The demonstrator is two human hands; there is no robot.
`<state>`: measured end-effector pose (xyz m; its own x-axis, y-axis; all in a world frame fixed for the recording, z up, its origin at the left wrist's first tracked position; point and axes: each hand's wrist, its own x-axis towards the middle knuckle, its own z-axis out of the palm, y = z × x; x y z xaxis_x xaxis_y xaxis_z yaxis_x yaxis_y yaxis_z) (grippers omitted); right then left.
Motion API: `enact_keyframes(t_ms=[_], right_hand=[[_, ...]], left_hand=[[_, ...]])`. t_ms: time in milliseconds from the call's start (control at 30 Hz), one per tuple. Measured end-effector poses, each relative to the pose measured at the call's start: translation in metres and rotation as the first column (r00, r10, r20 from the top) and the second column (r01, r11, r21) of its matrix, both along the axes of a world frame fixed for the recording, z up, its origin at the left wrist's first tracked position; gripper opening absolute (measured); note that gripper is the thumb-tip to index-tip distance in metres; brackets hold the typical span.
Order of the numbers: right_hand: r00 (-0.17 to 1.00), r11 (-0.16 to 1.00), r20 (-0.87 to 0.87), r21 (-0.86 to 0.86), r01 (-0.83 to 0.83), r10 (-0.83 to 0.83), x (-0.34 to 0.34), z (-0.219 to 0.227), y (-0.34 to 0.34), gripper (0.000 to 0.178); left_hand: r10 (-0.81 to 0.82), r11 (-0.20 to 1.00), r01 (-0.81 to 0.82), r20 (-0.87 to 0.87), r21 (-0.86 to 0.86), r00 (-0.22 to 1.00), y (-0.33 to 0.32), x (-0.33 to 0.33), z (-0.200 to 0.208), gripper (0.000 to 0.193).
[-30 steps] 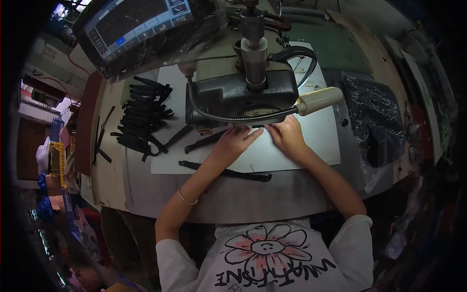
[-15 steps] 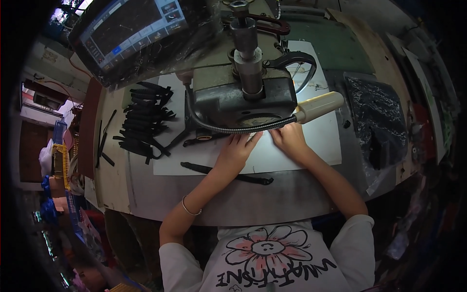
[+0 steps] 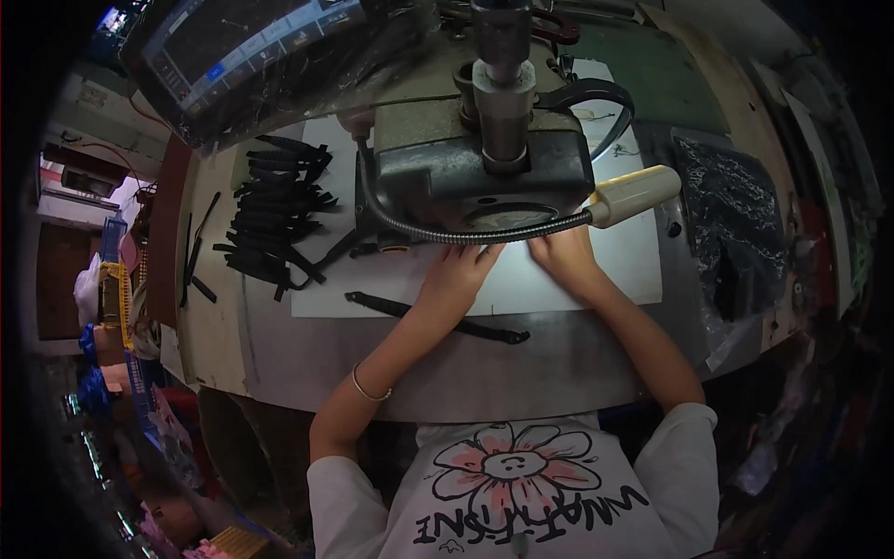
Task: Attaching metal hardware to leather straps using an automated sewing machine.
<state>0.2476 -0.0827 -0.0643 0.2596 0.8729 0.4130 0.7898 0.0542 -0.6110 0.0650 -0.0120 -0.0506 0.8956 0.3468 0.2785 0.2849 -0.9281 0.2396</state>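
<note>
I have the left hand (image 3: 454,277) and right hand (image 3: 566,256) low over the white sheet (image 3: 521,291), fingers loosely bent and reaching under the machine head (image 3: 442,182), so I cannot tell how far they close or what they grip. I'd hold both wrists level and the hidden tips well away from any working part, leaving the loose strip (image 3: 380,303) under the left forearm (image 3: 396,340) and the pile (image 3: 275,212) at left undisturbed.
</note>
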Motion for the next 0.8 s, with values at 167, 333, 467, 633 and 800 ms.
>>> enact_keyframes(t_ms=[167, 333, 467, 633, 800], right_hand=[[0.999, 0.999, -0.004, 0.042, -0.034, 0.034, -0.004, -0.002, -0.007, 0.010], [1.000, 0.999, -0.004, -0.025, -0.031, 0.031, 0.000, 0.000, -0.009, 0.014], [0.954, 0.969, -0.192, -0.046, -0.242, 0.229, 0.013, 0.004, -0.008, 0.017], [0.982, 0.982, -0.015, -0.017, -0.189, 0.189, 0.002, 0.013, -0.007, 0.016], [0.960, 0.980, -0.203, -0.015, -0.198, 0.191, -0.004, 0.016, -0.012, 0.018]], left_hand=[[-0.021, 0.999, 0.020, -0.030, -0.026, 0.999, -0.005, -0.006, -0.001, 0.071], [0.004, 1.000, -0.004, -0.002, -0.028, 1.000, -0.008, -0.008, -0.001, 0.068], [-0.006, 0.998, 0.011, 0.075, -0.064, 0.997, -0.003, -0.007, -0.006, 0.056], [0.232, 0.943, -0.169, 0.204, -0.287, 0.951, 0.006, -0.004, -0.004, 0.030], [0.299, 0.887, -0.212, 0.161, -0.409, 0.941, 0.006, 0.002, 0.009, 0.021]])
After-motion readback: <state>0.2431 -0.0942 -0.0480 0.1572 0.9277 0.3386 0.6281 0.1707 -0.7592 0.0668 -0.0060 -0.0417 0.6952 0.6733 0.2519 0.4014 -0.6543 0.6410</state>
